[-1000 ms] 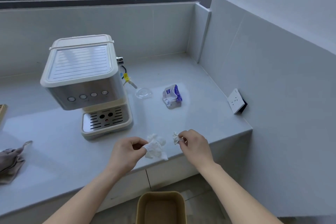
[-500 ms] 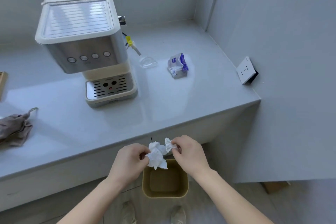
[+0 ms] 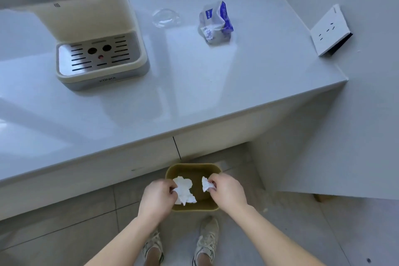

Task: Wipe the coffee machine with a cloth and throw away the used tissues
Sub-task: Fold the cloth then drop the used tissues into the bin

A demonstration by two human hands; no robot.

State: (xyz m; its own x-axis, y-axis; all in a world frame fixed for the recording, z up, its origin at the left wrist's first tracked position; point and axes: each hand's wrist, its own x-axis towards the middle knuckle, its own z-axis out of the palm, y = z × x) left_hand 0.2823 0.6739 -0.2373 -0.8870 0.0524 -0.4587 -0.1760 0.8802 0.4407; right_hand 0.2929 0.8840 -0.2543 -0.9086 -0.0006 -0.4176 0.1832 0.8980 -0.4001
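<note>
My left hand [image 3: 157, 197] grips a large crumpled white tissue [image 3: 184, 190], held over the open tan waste bin [image 3: 194, 168] on the floor below the counter edge. My right hand [image 3: 226, 191] pinches a smaller crumpled tissue [image 3: 206, 183] over the same bin. The cream and steel coffee machine [image 3: 99, 56] stands on the counter at the upper left; its top is cut off by the frame. The cloth is out of view.
On the grey counter [image 3: 194, 93] lie a blue and white tissue pack [image 3: 216, 22] and a clear plastic wrapper [image 3: 165, 17]. A white socket plate [image 3: 330, 30] leans on the right wall. My two shoes [image 3: 205, 242] stand on the tiled floor beside the bin.
Both hands lifted the tissues off the counter, carried them past its front edge and lowered them over the bin. My view tilted down, so the cloth and window left the frame.
</note>
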